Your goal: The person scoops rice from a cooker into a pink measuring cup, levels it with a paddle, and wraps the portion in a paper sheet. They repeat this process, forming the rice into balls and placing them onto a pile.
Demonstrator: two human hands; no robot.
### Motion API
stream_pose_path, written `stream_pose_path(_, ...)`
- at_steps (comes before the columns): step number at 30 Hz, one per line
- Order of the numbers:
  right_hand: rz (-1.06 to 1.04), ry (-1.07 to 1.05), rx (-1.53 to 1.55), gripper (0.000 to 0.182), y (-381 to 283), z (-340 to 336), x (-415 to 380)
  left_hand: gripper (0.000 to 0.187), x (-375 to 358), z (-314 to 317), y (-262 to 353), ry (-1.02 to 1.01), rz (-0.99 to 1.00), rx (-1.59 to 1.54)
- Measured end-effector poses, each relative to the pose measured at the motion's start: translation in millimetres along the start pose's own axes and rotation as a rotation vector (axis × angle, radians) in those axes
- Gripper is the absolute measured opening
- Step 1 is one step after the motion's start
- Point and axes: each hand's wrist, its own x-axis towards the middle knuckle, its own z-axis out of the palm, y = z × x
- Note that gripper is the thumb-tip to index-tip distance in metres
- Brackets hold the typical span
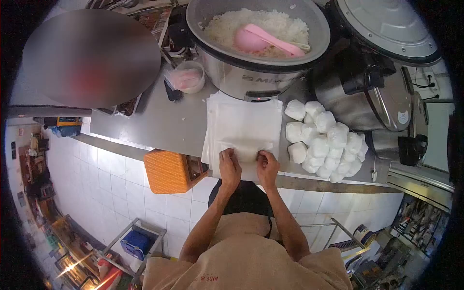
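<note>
A stack of white wrapping paper [244,113] lies on the metal counter in front of me. At its near edge, my left hand [230,169] pinches the left side of the top sheet. My right hand [267,170] has its fingers closed on the same sheet's right side. Between them the sheet is folded over a low, pale bulge; what lies inside is hidden. Just beyond the stack stands a large rice cooker [232,79], its pot holding white rice [217,29] with a pink scoop [256,38] resting on top. White wrapped packets [319,145] are piled to the right.
Left of the cooker sits a clear plastic tub [188,79] with pinkish contents. A second steel cooker [362,92] and a round metal lid [386,26] occupy the back right. Below the counter's front edge is an orange stool [166,171]. A blurred patch covers the upper left.
</note>
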Motion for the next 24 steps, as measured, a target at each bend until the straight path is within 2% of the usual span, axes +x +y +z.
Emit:
stream_pose_path(4,0.026,-0.203,-0.185,0.027,2,-4,23,0.028,11,-4,-8,-0.102,-0.108,0.012)
stream_pose_path(6,-0.14,-0.129,-0.429,0.029,-28,-13,36,0.038,22,-8,-21,-0.194,-0.147,0.04)
stream_pose_path(7,-0.225,-0.091,-0.552,0.029,-47,-18,45,0.044,32,-14,-14,-0.142,-0.017,0.184)
stream_pose_path(9,-0.38,-0.169,-0.536,0.03,-45,-21,61,0.057,54,-35,16,-0.043,0.236,0.471)
stream_pose_path(11,-0.45,-0.305,-0.474,0.03,-20,-22,69,0.048,69,-40,9,-0.104,0.385,0.367)
stream_pose_path(12,-0.422,-0.376,-0.452,0.029,3,-18,69,0.041,73,-36,-15,-0.2,0.419,0.28)
stream_pose_path(13,-0.44,-0.369,-0.436,0.028,11,-19,66,0.035,76,-35,-35,-0.294,0.451,0.192)
stream_pose_path(14,-0.458,-0.365,-0.419,0.027,16,-20,58,0.024,77,-35,-45,-0.356,0.407,0.231)
stream_pose_path(18,-0.599,-0.297,-0.331,0.029,26,-20,38,0.02,72,-38,-59,-0.373,0.491,0.202)
stream_pose_path(21,-0.607,-0.396,-0.284,0.036,20,-31,37,0.023,70,-42,-61,-0.39,0.57,0.225)
stream_pose_path(24,-0.568,-0.481,-0.269,0.046,-18,-50,35,0.032,66,-51,-60,-0.45,0.635,0.192)
